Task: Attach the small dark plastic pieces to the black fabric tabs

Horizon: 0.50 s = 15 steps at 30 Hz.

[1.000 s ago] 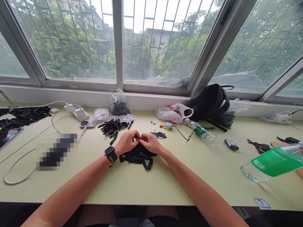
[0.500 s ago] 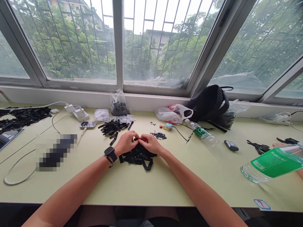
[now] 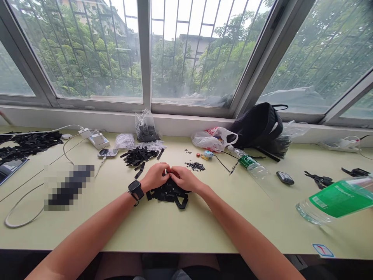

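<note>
My left hand (image 3: 155, 175), with a dark watch (image 3: 135, 188) on the wrist, is closed in a pinch. Its fingertips meet those of my right hand (image 3: 184, 177), which is also pinched closed. A bit of black strip shows between the fingers; most of it is hidden by them. Right below both hands lies a pile of black strips (image 3: 167, 194), some carrying small shiny fasteners. One strip in the pile is bent into a loop at the near side. Beyond my right hand is a heap of small black rings (image 3: 196, 166).
Another pile of black strips (image 3: 138, 156) lies behind my left hand, near a bag of dark pieces (image 3: 146, 130). A phone (image 3: 107, 153) and power strip (image 3: 99, 140) stand left. Rightward are a small bottle (image 3: 250, 163), a black bag (image 3: 256, 126) and a large bottle (image 3: 335, 200).
Both hands stay over the pile, with fingertips shifted slightly and less of the black strip showing between them. At the far right, another person's hand has gone from view behind the large bottle.
</note>
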Each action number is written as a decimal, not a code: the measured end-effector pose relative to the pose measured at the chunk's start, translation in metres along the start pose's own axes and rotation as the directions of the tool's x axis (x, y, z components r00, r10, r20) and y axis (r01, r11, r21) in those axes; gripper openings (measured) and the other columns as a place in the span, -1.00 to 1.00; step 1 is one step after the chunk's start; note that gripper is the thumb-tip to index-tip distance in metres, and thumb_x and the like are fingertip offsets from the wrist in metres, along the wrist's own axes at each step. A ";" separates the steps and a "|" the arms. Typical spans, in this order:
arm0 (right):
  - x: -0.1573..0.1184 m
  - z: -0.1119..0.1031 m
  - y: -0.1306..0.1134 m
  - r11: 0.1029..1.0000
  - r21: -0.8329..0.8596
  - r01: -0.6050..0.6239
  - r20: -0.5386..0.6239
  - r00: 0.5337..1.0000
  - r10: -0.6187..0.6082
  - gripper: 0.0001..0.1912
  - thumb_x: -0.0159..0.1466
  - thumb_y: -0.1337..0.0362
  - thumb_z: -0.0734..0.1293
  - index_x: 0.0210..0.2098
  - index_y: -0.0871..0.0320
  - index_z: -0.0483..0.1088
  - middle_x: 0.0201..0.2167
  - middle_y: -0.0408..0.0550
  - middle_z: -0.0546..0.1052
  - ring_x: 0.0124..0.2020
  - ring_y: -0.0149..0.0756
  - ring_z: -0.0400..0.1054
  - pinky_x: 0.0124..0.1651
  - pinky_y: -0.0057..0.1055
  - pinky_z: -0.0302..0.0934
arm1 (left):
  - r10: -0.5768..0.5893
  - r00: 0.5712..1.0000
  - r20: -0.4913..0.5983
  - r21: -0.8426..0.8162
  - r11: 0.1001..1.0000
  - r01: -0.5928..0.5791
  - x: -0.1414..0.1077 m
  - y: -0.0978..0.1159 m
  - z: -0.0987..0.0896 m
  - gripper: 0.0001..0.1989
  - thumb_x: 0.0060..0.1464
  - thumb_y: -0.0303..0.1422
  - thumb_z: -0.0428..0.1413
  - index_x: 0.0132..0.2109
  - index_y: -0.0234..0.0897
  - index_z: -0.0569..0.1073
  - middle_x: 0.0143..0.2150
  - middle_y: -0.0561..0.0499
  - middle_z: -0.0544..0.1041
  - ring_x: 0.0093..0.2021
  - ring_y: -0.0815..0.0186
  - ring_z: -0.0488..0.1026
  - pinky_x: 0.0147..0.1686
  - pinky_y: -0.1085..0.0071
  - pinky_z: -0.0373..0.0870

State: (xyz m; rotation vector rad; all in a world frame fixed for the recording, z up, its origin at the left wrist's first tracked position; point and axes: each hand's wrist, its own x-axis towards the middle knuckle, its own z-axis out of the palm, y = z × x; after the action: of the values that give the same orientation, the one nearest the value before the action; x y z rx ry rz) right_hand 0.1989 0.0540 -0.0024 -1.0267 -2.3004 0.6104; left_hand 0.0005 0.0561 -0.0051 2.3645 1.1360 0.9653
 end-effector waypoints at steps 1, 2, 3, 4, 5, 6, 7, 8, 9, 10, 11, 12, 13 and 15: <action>-0.001 0.000 -0.002 0.999 -0.028 0.015 0.003 1.000 -0.015 -0.90 0.31 0.35 0.21 -0.34 0.12 0.32 -0.42 -0.16 0.43 -0.41 -0.36 0.20 -0.32 -0.43 0.05 | -0.001 1.000 0.007 0.003 1.000 0.001 0.000 0.000 0.000 -0.93 0.08 -0.47 0.10 -0.33 -0.26 0.48 -0.31 -0.02 0.51 -0.34 0.29 0.42 -0.29 0.38 0.35; -0.001 -0.001 -0.004 0.998 -0.056 0.028 0.006 1.000 -0.028 -0.89 0.32 0.37 0.20 -0.32 0.12 0.33 -0.39 -0.13 0.46 -0.39 -0.35 0.22 -0.30 -0.43 0.06 | 0.000 1.000 0.012 0.005 1.000 0.000 0.000 0.001 -0.001 -0.93 0.08 -0.47 0.09 -0.33 -0.26 0.47 -0.32 -0.02 0.51 -0.33 0.29 0.42 -0.29 0.38 0.35; -0.001 -0.001 -0.006 0.996 -0.080 0.039 0.011 0.999 -0.038 -0.88 0.33 0.38 0.19 -0.30 0.12 0.34 -0.36 -0.11 0.47 -0.38 -0.34 0.23 -0.29 -0.42 0.06 | 0.002 1.000 0.015 0.007 1.000 -0.002 0.000 0.001 -0.001 -0.93 0.08 -0.47 0.09 -0.34 -0.26 0.46 -0.32 -0.02 0.51 -0.33 0.28 0.42 -0.29 0.38 0.35; -0.002 -0.001 -0.007 0.994 -0.098 0.048 0.015 0.999 -0.047 -0.87 0.34 0.39 0.18 -0.28 0.12 0.34 -0.34 -0.09 0.48 -0.36 -0.33 0.24 -0.27 -0.42 0.07 | 0.003 1.000 0.018 0.008 1.000 -0.003 0.000 0.001 -0.001 -0.93 0.08 -0.47 0.09 -0.34 -0.26 0.46 -0.32 -0.03 0.51 -0.33 0.27 0.42 -0.29 0.38 0.34; -0.002 -0.001 -0.007 0.992 -0.110 0.054 0.019 0.998 -0.053 -0.87 0.34 0.39 0.18 -0.27 0.12 0.34 -0.32 -0.08 0.49 -0.36 -0.32 0.25 -0.27 -0.41 0.07 | 0.004 1.000 0.020 0.008 1.000 -0.004 0.001 0.002 -0.001 -0.93 0.08 -0.47 0.08 -0.34 -0.26 0.45 -0.32 -0.03 0.51 -0.33 0.27 0.42 -0.29 0.38 0.34; -0.002 -0.001 -0.007 0.991 -0.117 0.058 0.022 0.998 -0.056 -0.86 0.35 0.39 0.17 -0.27 0.12 0.34 -0.32 -0.08 0.49 -0.35 -0.31 0.26 -0.26 -0.41 0.08 | 0.005 1.000 0.023 0.008 1.000 -0.005 0.001 0.002 0.000 -0.92 0.08 -0.47 0.08 -0.34 -0.26 0.45 -0.32 -0.03 0.51 -0.33 0.27 0.42 -0.30 0.38 0.34; -0.002 -0.001 -0.007 0.991 -0.122 0.060 0.025 0.998 -0.057 -0.86 0.35 0.39 0.17 -0.26 0.11 0.34 -0.32 -0.08 0.49 -0.35 -0.31 0.26 -0.26 -0.41 0.08 | 0.006 1.000 0.024 0.008 1.000 -0.007 0.001 0.002 0.000 -0.92 0.08 -0.47 0.08 -0.34 -0.25 0.45 -0.32 -0.03 0.51 -0.33 0.27 0.42 -0.30 0.38 0.33; -0.002 -0.001 -0.006 0.990 -0.126 0.060 0.027 0.998 -0.057 -0.86 0.35 0.39 0.17 -0.27 0.11 0.33 -0.32 -0.08 0.49 -0.35 -0.31 0.26 -0.26 -0.41 0.08 | 0.007 1.000 0.024 0.008 1.000 -0.007 0.001 0.002 0.000 -0.92 0.09 -0.47 0.07 -0.34 -0.25 0.44 -0.32 -0.03 0.51 -0.33 0.27 0.42 -0.30 0.38 0.33; -0.002 -0.001 -0.005 0.990 -0.130 0.058 0.030 0.998 -0.054 -0.87 0.35 0.39 0.17 -0.27 0.11 0.33 -0.33 -0.08 0.49 -0.35 -0.30 0.27 -0.26 -0.41 0.09 | 0.007 1.000 0.023 0.008 1.000 -0.007 0.001 0.003 0.000 -0.92 0.09 -0.47 0.07 -0.34 -0.25 0.44 -0.32 -0.03 0.51 -0.33 0.27 0.41 -0.30 0.37 0.33; -0.002 -0.001 -0.005 0.990 -0.132 0.054 0.031 0.998 -0.051 -0.87 0.35 0.39 0.17 -0.26 0.11 0.33 -0.33 -0.08 0.49 -0.35 -0.30 0.27 -0.25 -0.41 0.09 | 0.006 1.000 0.022 0.008 1.000 -0.006 0.001 0.003 0.000 -0.92 0.09 -0.48 0.07 -0.34 -0.25 0.43 -0.32 -0.03 0.51 -0.33 0.27 0.41 -0.30 0.37 0.33; -0.002 -0.001 -0.004 0.990 -0.133 0.051 0.033 0.998 -0.047 -0.87 0.34 0.39 0.18 -0.26 0.11 0.33 -0.33 -0.07 0.49 -0.35 -0.30 0.27 -0.25 -0.41 0.10 | 0.005 1.000 0.023 0.008 1.000 -0.006 0.001 0.003 0.000 -0.92 0.09 -0.48 0.07 -0.34 -0.25 0.43 -0.32 -0.03 0.50 -0.33 0.27 0.41 -0.30 0.37 0.33; -0.001 0.000 -0.003 0.990 -0.133 0.050 0.033 0.998 -0.046 -0.88 0.34 0.39 0.18 -0.26 0.11 0.33 -0.32 -0.07 0.49 -0.34 -0.29 0.28 -0.24 -0.40 0.10 | 0.004 1.000 0.024 0.007 1.000 -0.005 0.001 0.003 0.000 -0.92 0.09 -0.48 0.06 -0.34 -0.25 0.43 -0.32 -0.03 0.50 -0.33 0.27 0.41 -0.30 0.37 0.33; -0.001 0.000 -0.003 0.990 -0.131 0.050 0.035 0.998 -0.046 -0.88 0.34 0.39 0.18 -0.26 0.11 0.33 -0.32 -0.07 0.49 -0.34 -0.29 0.28 -0.24 -0.40 0.10 | 0.004 1.000 0.026 0.006 1.000 -0.004 0.001 0.004 0.000 -0.92 0.09 -0.48 0.06 -0.34 -0.25 0.43 -0.32 -0.03 0.50 -0.33 0.27 0.41 -0.30 0.37 0.33; -0.001 0.000 -0.002 0.990 -0.128 0.052 0.035 0.998 -0.048 -0.88 0.34 0.39 0.18 -0.27 0.11 0.33 -0.33 -0.08 0.49 -0.34 -0.30 0.28 -0.24 -0.41 0.10 | 0.005 1.000 0.027 0.006 1.000 -0.005 0.001 0.004 0.000 -0.92 0.08 -0.48 0.06 -0.34 -0.25 0.43 -0.31 -0.03 0.50 -0.33 0.27 0.41 -0.31 0.37 0.33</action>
State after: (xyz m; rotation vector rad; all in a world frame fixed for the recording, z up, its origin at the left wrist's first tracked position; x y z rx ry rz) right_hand 0.1984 0.0518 -0.0013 -1.0208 -2.4126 0.4662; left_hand 0.0029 0.0541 -0.0024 2.3797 1.1249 0.9295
